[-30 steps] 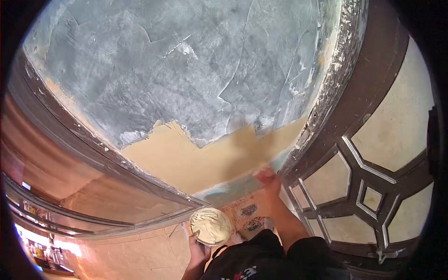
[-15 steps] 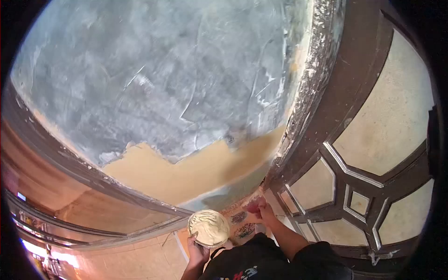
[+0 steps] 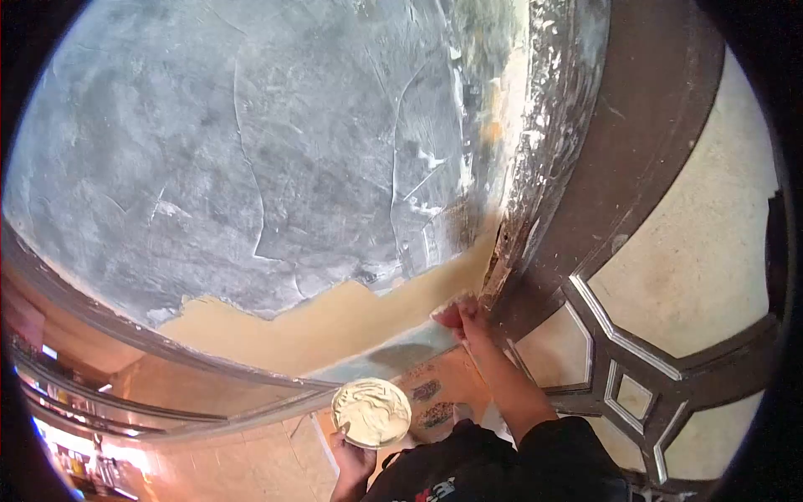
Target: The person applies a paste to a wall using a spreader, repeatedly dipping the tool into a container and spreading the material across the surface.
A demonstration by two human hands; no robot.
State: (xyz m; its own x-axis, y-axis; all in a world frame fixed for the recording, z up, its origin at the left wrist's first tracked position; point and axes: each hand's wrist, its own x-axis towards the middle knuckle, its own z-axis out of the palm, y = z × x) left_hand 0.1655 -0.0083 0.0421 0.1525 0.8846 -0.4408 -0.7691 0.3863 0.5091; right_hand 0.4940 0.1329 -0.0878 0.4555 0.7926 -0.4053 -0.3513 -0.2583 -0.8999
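Low in the view, my left hand [image 3: 353,453] grips a round bowl [image 3: 371,412] filled with cream-coloured paste. My right hand [image 3: 470,320] is closed round a reddish flat tool [image 3: 450,316] with pale paste along its edge, held close to the lower right corner of the wall. The wall [image 3: 318,151] is coated in patchy grey, with raised ridges and white smears. Along its bottom runs a smooth yellow-beige band [image 3: 276,335], with a pale blue-grey strip below it.
At the right stands a dark door [image 3: 644,142] with cream panels and silvery trim. A worn, paint-flecked frame [image 3: 544,125] edges the wall. A dark rail [image 3: 167,347] curves along the left, above an orange tiled floor [image 3: 226,460]. A mottled mat [image 3: 437,414] lies by my body.
My right hand has moved up with the tool, closer to the wall's lower right corner. The view has shifted, so the wall appears further left. The bowl stays in my left hand.
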